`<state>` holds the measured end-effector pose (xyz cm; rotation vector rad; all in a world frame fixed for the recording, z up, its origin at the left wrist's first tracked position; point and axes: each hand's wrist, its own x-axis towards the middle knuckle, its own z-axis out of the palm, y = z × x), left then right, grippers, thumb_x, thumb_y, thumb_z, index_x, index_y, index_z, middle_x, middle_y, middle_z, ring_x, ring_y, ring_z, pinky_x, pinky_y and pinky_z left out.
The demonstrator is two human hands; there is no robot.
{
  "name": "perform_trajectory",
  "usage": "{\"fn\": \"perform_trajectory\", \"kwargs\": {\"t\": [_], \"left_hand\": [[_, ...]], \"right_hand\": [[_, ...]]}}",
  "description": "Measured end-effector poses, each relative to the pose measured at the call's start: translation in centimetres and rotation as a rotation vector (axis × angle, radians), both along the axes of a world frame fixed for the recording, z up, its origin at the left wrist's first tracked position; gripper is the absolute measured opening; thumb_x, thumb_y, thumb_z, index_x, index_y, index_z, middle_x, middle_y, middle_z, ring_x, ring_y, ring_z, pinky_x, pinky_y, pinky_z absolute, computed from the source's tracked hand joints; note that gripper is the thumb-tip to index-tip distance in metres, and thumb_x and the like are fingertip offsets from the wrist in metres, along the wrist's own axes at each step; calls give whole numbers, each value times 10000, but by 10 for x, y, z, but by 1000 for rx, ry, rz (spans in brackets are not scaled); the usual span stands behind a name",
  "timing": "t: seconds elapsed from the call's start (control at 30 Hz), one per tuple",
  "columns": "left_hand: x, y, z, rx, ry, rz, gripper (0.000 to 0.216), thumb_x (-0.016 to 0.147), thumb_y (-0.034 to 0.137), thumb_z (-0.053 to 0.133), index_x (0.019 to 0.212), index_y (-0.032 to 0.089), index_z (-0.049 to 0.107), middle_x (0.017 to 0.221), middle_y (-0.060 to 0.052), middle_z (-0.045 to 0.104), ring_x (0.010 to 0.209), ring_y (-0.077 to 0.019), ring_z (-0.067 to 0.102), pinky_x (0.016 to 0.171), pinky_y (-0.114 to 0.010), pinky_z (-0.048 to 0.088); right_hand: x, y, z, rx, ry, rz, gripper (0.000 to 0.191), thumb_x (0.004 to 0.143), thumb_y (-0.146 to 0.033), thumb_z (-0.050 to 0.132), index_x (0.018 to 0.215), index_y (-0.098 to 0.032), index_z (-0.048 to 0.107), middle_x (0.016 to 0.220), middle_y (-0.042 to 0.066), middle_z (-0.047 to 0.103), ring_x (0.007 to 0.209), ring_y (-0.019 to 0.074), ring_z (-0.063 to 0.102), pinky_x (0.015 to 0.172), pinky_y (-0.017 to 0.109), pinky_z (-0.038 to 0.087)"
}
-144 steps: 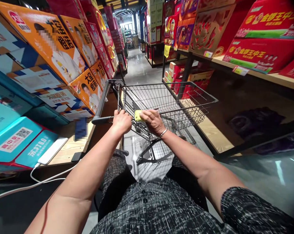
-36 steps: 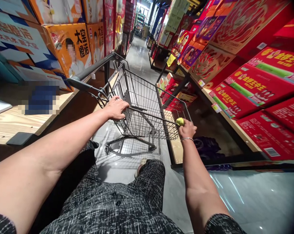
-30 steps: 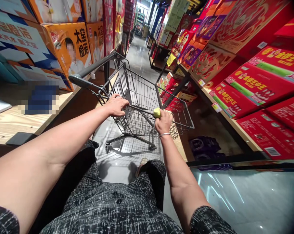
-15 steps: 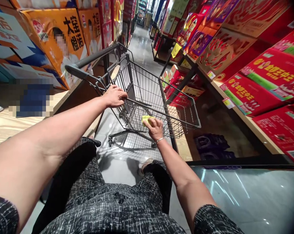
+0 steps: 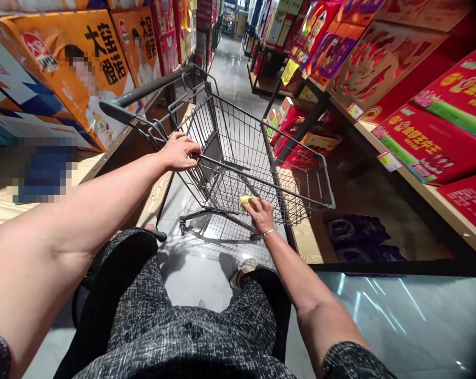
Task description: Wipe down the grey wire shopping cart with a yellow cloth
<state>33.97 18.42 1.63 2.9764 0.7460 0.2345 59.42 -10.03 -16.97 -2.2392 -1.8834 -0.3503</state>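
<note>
A grey wire shopping cart [image 5: 241,179] stands side-on before me, its handle toward the left and its basket holding nothing that I can see. My left hand [image 5: 181,151] is closed over the top rim at the basket's near handle-side corner. Lower down, my right hand [image 5: 261,215] presses a yellow cloth [image 5: 249,201] against the near wire side, below the rim. Most of the cloth is hidden under the fingers. A thin bracelet circles the right wrist.
Orange cartons [image 5: 70,73] stack on a wooden shelf at the left. Red boxes [image 5: 427,142] fill the right shelf, with purple packs [image 5: 360,237] beneath. A tiled aisle floor [image 5: 232,66] runs away between the shelves. My feet are close behind the cart's wheels.
My right hand has moved the yellow cloth slightly lower along the cart's near side. The left hand keeps its grip on the rim. The view has shifted a little.
</note>
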Motion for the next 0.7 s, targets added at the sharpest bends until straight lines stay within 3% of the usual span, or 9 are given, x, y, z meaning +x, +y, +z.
{"fn": "perform_trajectory", "kwargs": {"t": [0.13,0.23,0.3,0.4,0.53,0.63,0.7], "left_hand": [[17,-17,4,58,50,38,355,774,279,594,1103,175,678,1132,-71,663,1199,-266,506,1145,-504,202],[42,-44,3,45,41,-43,650,787,292,602,1423,199,506,1382,-97,569,1347,-308,435,1171,-517,168],[61,-64,-2,3,61,-131,767,808,306,601,1535,229,367,1501,-94,482,1421,-308,374,1198,-517,117],[85,-87,-13,-52,91,-198,835,805,329,628,1568,247,301,1530,-95,462,1436,-316,358,1216,-534,60],[100,-96,-26,-86,25,-126,620,793,334,652,1398,280,526,1358,-63,598,1329,-317,463,1214,-576,43],[102,-91,-28,-164,-23,-100,467,783,291,644,1249,301,608,1209,-17,666,1265,-296,505,1206,-587,68],[101,-86,-29,-188,-43,-108,451,769,247,632,1217,303,619,1167,-6,681,1246,-291,513,1194,-592,85]], "right_hand": [[16,10,66,239,-49,-98,438,945,-187,557,1295,-424,674,1343,59,581,1304,312,371,1054,487,283],[21,14,78,286,-80,-125,428,949,-202,550,1292,-427,674,1330,59,579,1315,310,361,1082,499,251],[20,13,60,254,-82,-98,412,961,-209,529,1260,-444,686,1299,42,606,1298,289,378,1083,494,242],[19,5,10,138,-45,-88,401,947,-192,529,1205,-442,708,1273,32,639,1250,271,406,1034,480,282],[18,-16,-49,-70,-4,-143,312,875,-197,589,1064,-378,759,1122,38,676,1130,242,459,924,420,370],[19,-25,-61,-95,-4,-130,224,833,-214,648,943,-358,780,1032,33,682,1088,234,480,891,397,393],[20,-25,-50,-86,-14,-108,271,846,-189,649,999,-375,774,1143,35,684,1145,255,468,912,424,383]]}}
